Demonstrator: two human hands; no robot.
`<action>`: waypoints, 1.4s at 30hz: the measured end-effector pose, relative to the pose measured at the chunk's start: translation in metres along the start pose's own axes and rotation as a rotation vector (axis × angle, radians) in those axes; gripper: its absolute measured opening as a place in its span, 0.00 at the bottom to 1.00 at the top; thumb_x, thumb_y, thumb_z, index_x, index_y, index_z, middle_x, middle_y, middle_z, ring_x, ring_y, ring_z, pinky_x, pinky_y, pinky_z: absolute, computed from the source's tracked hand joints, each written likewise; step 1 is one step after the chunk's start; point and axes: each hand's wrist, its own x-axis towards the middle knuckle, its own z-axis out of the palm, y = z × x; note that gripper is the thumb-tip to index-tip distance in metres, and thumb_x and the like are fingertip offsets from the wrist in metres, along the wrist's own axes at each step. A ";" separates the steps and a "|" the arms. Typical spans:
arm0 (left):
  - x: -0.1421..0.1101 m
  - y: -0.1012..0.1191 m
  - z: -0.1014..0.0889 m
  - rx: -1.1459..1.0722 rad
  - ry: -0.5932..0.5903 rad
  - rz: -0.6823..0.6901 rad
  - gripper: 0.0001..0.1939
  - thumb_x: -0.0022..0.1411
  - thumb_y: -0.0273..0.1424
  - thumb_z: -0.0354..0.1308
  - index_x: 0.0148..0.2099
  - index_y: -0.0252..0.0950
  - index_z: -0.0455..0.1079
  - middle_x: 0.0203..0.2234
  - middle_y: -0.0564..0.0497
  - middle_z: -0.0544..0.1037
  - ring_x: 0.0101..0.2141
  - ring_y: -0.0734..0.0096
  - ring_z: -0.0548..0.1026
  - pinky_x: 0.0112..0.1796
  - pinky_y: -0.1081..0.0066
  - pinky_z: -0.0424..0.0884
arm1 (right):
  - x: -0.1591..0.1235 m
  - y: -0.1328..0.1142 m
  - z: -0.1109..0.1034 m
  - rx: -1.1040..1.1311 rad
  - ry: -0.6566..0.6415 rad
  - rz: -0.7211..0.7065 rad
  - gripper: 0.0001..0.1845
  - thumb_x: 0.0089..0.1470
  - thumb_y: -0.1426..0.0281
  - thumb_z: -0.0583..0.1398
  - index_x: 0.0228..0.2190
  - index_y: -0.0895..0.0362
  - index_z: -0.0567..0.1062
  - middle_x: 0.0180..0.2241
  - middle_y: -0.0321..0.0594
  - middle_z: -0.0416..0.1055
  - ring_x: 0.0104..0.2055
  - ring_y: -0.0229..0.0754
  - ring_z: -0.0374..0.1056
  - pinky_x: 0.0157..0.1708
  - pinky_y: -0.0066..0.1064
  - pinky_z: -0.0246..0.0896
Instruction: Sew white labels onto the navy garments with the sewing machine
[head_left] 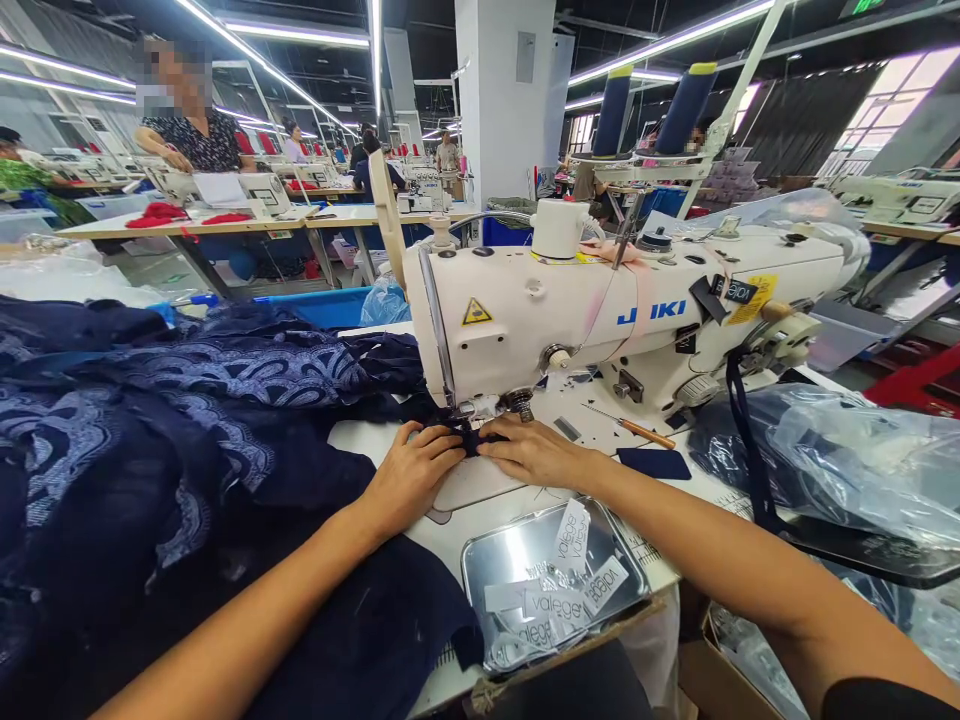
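Note:
A white sewing machine (525,295) stands in front of me, its needle area low on the left end of the head. Just below it, a narrow piece of navy fabric (471,442) lies on the machine bed between my hands. My left hand (420,465) holds its left side, fingers curved and pressed together. From the right, my right hand (529,450) grips the same fabric close under the presser foot, thumb and fingers together. Dark navy garment cloth (300,450) with pale embroidered patterns spreads to the left. The needle tip is hidden.
A metal tray (637,570) of white printed labels (574,535) sits at the table's front edge. A wooden-handled awl (649,433) and navy patch (652,463) lie right. Plastic-wrapped bundles (847,440) are beyond. Thread cones (686,108) stand behind; a co-worker (195,140) stands far left.

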 end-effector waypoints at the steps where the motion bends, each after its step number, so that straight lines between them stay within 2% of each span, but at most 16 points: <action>1: -0.001 -0.001 -0.001 -0.018 -0.011 -0.007 0.14 0.60 0.22 0.44 0.42 0.35 0.68 0.41 0.49 0.74 0.44 0.64 0.68 0.41 0.61 0.58 | -0.001 0.000 0.001 0.007 0.008 0.003 0.14 0.56 0.72 0.50 0.40 0.60 0.72 0.41 0.48 0.68 0.42 0.42 0.63 0.41 0.35 0.62; 9: -0.002 -0.004 -0.003 -0.032 -0.089 -0.014 0.14 0.58 0.21 0.45 0.42 0.35 0.69 0.42 0.49 0.75 0.40 0.63 0.68 0.35 0.64 0.62 | -0.001 -0.002 0.000 0.037 0.026 -0.002 0.14 0.55 0.73 0.51 0.39 0.62 0.73 0.41 0.49 0.68 0.42 0.43 0.64 0.44 0.36 0.61; 15: -0.002 -0.006 -0.003 -0.009 -0.089 -0.006 0.16 0.57 0.21 0.46 0.44 0.36 0.69 0.42 0.48 0.75 0.38 0.63 0.67 0.33 0.65 0.63 | 0.001 -0.004 -0.002 0.040 -0.006 0.013 0.14 0.55 0.73 0.51 0.40 0.61 0.72 0.42 0.48 0.68 0.44 0.42 0.63 0.45 0.36 0.61; 26: 0.001 -0.006 -0.006 0.016 -0.161 -0.018 0.18 0.55 0.20 0.47 0.46 0.37 0.69 0.46 0.49 0.72 0.37 0.63 0.67 0.32 0.65 0.62 | 0.003 -0.006 -0.001 0.017 -0.067 0.063 0.16 0.53 0.71 0.53 0.42 0.64 0.71 0.45 0.50 0.67 0.47 0.44 0.62 0.47 0.37 0.59; 30: 0.004 -0.009 -0.006 0.022 -0.164 -0.029 0.18 0.55 0.20 0.48 0.46 0.37 0.69 0.46 0.49 0.72 0.37 0.63 0.67 0.32 0.66 0.62 | 0.004 -0.005 0.000 0.000 -0.092 0.104 0.19 0.54 0.67 0.53 0.44 0.65 0.70 0.47 0.51 0.66 0.48 0.46 0.62 0.46 0.38 0.59; 37: 0.009 -0.018 -0.003 0.051 -0.152 -0.028 0.19 0.54 0.20 0.46 0.46 0.36 0.69 0.44 0.48 0.73 0.36 0.63 0.68 0.32 0.65 0.62 | 0.007 -0.002 -0.004 0.066 -0.162 0.171 0.24 0.54 0.64 0.53 0.48 0.67 0.66 0.51 0.50 0.62 0.53 0.46 0.58 0.53 0.38 0.52; 42: 0.011 -0.021 -0.001 0.065 -0.137 -0.039 0.17 0.56 0.21 0.46 0.46 0.35 0.69 0.42 0.47 0.74 0.37 0.62 0.68 0.32 0.65 0.64 | 0.009 0.002 -0.004 0.089 -0.135 0.192 0.22 0.53 0.64 0.54 0.47 0.65 0.67 0.50 0.48 0.63 0.52 0.45 0.58 0.51 0.37 0.54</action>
